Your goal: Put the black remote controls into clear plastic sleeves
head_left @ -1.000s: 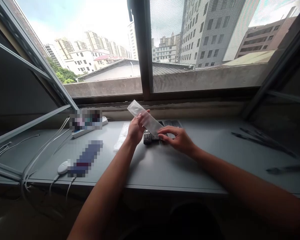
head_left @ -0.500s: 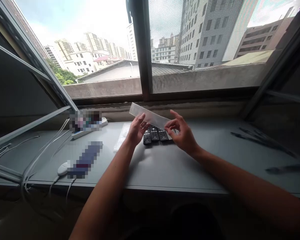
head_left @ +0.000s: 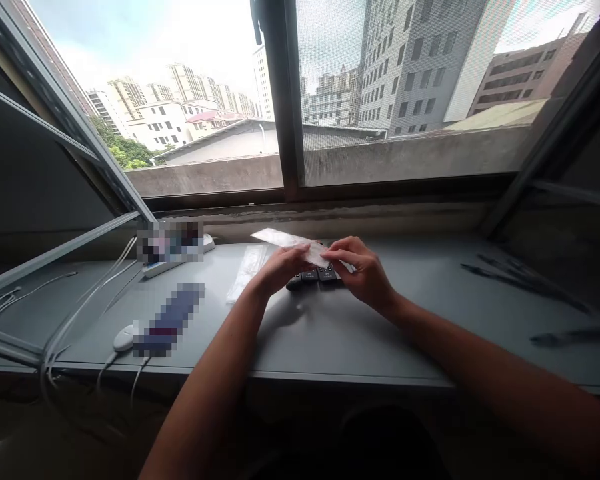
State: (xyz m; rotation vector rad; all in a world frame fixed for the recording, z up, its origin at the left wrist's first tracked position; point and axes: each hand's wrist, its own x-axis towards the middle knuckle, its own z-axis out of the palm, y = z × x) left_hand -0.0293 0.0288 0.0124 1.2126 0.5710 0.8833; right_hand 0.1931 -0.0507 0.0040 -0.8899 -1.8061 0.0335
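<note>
A long, narrow, translucent plastic sleeve (head_left: pixel 278 237) is held above the desk, tilted down to the right. My left hand (head_left: pixel 281 267) grips it near its middle, thumb on top. The fingertips of my right hand (head_left: pixel 363 272) pinch its right end. Beneath the sleeve, several black remote controls (head_left: pixel 326 274) lie side by side, partly hidden by the hands. More clear plastic sleeves (head_left: pixel 246 270) lie flat on the desk, left of my left hand.
On the left are a white power strip (head_left: pixel 180 263), a blurred-out dark blue item (head_left: pixel 173 320), a white round device (head_left: pixel 125 339) and loose cables (head_left: pixel 87 300). Dark thin objects (head_left: pixel 525 283) lie on the right. A window frame (head_left: pixel 291 133) rises behind the desk (head_left: pixel 405 340).
The sleeve has dropped lower and lies flatter. My left hand has turned over, its thumb now on top of the sleeve, while my right fingers have closed in at its right end.
</note>
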